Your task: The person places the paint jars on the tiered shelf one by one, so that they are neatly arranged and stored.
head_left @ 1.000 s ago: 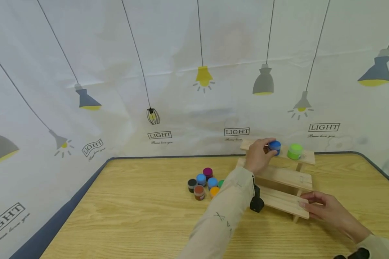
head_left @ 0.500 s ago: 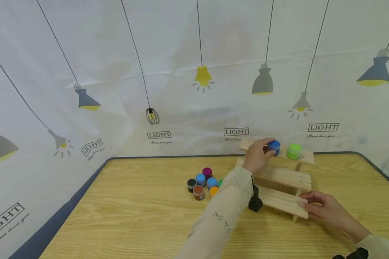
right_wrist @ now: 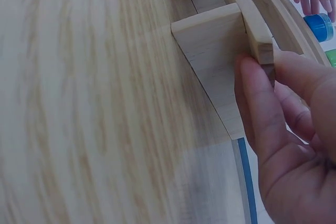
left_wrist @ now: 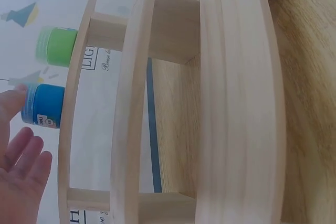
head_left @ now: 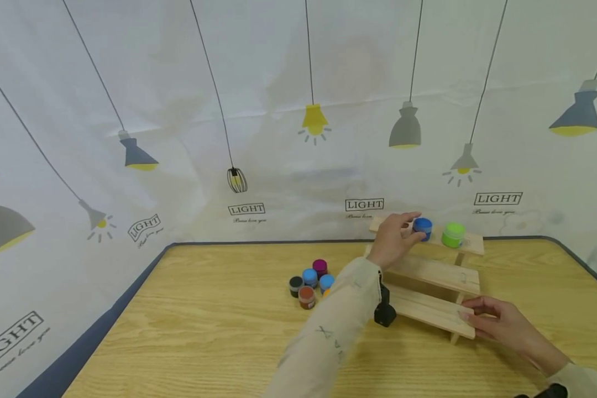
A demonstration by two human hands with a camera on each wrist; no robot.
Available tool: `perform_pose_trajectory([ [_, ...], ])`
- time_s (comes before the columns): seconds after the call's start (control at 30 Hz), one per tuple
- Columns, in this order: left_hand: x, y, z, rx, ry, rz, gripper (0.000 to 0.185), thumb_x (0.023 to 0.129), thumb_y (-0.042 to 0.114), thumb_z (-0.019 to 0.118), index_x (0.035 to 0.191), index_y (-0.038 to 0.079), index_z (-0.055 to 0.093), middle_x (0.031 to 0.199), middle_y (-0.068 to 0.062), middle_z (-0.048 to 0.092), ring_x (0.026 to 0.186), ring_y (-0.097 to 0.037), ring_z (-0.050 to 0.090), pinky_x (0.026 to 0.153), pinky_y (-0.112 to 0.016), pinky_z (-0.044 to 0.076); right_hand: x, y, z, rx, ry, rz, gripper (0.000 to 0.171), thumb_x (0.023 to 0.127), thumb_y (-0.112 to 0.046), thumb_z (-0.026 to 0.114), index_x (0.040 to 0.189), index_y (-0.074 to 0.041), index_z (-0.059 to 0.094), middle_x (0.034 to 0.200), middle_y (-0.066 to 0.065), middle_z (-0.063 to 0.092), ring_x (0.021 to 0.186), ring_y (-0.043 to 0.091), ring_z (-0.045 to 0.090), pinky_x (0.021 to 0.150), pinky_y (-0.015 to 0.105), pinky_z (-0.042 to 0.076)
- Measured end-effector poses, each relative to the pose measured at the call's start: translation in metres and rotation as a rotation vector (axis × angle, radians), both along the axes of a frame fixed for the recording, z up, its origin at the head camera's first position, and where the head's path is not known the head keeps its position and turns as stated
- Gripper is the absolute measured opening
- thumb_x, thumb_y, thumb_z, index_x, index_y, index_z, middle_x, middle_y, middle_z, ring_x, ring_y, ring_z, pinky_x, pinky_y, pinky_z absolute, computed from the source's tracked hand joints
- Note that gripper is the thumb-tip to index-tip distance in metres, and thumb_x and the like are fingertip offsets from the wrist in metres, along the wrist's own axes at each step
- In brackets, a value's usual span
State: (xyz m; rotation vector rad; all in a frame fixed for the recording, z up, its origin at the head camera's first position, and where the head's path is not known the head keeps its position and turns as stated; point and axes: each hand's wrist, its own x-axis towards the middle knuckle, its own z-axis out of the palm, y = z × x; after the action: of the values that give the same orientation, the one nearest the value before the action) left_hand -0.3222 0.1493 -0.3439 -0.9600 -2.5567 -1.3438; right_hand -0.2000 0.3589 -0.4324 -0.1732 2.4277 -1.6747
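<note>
Blue jar just right of the left hand's spread fingers

At the far left, well apart from the left hand (head_left: 394, 240) and closer to the person, a group of jars stood on the desk (head_left: 204, 331): a black jar (head_left: 296, 286), a brown jar (head_left: 306, 297), two light-blue jars (head_left: 309, 278), a purple jar (head_left: 320, 268) and an orange jar (head_left: 326, 293), mostly covered by the sleeve (head_left: 318, 342).

The left hand was over the upper part of the wooden rack (head_left: 438, 273), thumb and fingers apart. Just to its right stood the blue jar (head_left: 422, 229), upright on the top board (head_left: 472, 243). The thumb was at the jar's lid — whether touching, I could not tell — and the other fingers were clear of it. The left hand was far the nearer one. Next along the board's long axis, beyond the blue jar, stood the green jar (head_left: 453, 235).

Farthest right, the right hand (head_left: 499, 326) pinched the end of the lowest board (head_left: 428, 311), below and nearer the person than both shelved jars.
</note>
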Motion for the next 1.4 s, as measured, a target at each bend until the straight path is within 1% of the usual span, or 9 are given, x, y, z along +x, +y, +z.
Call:
perform_pose_trajectory([
  [0.27,0.002,-0.021,0.001,0.040,0.038,-0.024,0.045,0.086,0.021,0.063,0.128,0.014,0.049,0.114,-0.006,0.052,0.101,-0.014,0.051,0.079,-0.015,0.042,0.001,-0.001,0.000,0.016,-0.020,-0.005,0.042,0.093,-0.017,0.051,0.115,0.017,0.044,0.093,0.007,0.055,0.081,0.006,0.059,0.068,0.030,0.052],
  [0.5,0.008,-0.046,0.002,0.038,0.063,-0.064,0.042,0.086,0.025,0.062,0.125,0.014,0.053,0.104,-0.001,0.052,0.093,-0.008,0.050,0.078,-0.019,0.045,-0.001,-0.001,-0.002,0.036,-0.011,-0.019,0.043,0.092,-0.018,0.053,0.115,0.017,0.045,0.092,0.008,0.055,0.080,0.006,0.059,0.067,0.030,0.052],
  [0.63,0.012,-0.061,0.003,0.039,0.075,-0.105,0.040,0.087,0.023,0.060,0.126,0.014,0.052,0.107,-0.002,0.053,0.095,-0.007,0.050,0.079,-0.019,0.044,-0.002,-0.001,-0.001,0.031,-0.001,-0.018,0.041,0.092,-0.016,0.053,0.114,0.017,0.046,0.091,0.007,0.056,0.080,0.006,0.059,0.067,0.029,0.052],
  [0.8,0.019,-0.081,0.004,0.080,0.048,-0.137,0.039,0.088,0.023,0.059,0.126,0.012,0.052,0.113,-0.005,0.053,0.099,-0.011,0.051,0.080,-0.020,0.044,-0.003,-0.001,-0.001,0.031,-0.010,-0.008,0.041,0.092,-0.016,0.052,0.115,0.017,0.045,0.092,0.008,0.055,0.080,0.006,0.059,0.067,0.029,0.052],
  [0.93,0.026,-0.099,0.001,0.094,0.002,-0.145,0.037,0.088,0.022,0.059,0.124,0.012,0.054,0.111,-0.005,0.053,0.100,-0.015,0.051,0.079,-0.020,0.044,-0.002,-0.002,-0.002,0.048,0.003,-0.007,0.044,0.093,-0.017,0.052,0.116,0.019,0.043,0.093,0.009,0.055,0.080,0.006,0.058,0.067,0.029,0.052],
  [1.07,0.035,-0.118,-0.005,0.057,-0.013,-0.156,0.035,0.088,0.020,0.059,0.122,0.012,0.055,0.106,-0.006,0.054,0.097,-0.018,0.052,0.077,-0.021,0.045,0.000,-0.002,-0.004,0.063,0.038,-0.009,0.042,0.092,-0.016,0.052,0.115,0.020,0.043,0.093,0.009,0.055,0.080,0.005,0.058,0.066,0.028,0.052],
  [1.13,0.039,-0.126,-0.007,0.037,-0.014,-0.153,0.036,0.088,0.021,0.059,0.123,0.012,0.054,0.104,-0.005,0.054,0.095,-0.017,0.052,0.077,-0.022,0.045,0.000,-0.001,-0.004,0.066,0.045,-0.013,0.041,0.092,-0.016,0.052,0.114,0.018,0.045,0.093,0.008,0.055,0.080,0.004,0.058,0.066,0.028,0.052],
  [1.27,0.041,-0.143,-0.013,0.031,-0.019,-0.142,0.035,0.088,0.021,0.060,0.122,0.014,0.055,0.102,-0.002,0.056,0.094,-0.015,0.053,0.076,-0.024,0.046,0.001,-0.001,-0.003,0.077,0.044,-0.019,0.042,0.092,-0.017,0.052,0.114,0.017,0.046,0.096,0.008,0.054,0.081,0.003,0.057,0.067,0.028,0.052],
  [1.4,0.039,-0.162,-0.022,0.034,-0.039,-0.146,0.037,0.088,0.021,0.060,0.123,0.015,0.054,0.105,-0.002,0.056,0.094,-0.018,0.054,0.078,-0.030,0.047,0.001,-0.001,-0.004,0.100,0.043,-0.032,0.044,0.092,-0.018,0.052,0.116,0.017,0.044,0.102,0.012,0.054,0.081,0.002,0.056,0.068,0.029,0.052],
])
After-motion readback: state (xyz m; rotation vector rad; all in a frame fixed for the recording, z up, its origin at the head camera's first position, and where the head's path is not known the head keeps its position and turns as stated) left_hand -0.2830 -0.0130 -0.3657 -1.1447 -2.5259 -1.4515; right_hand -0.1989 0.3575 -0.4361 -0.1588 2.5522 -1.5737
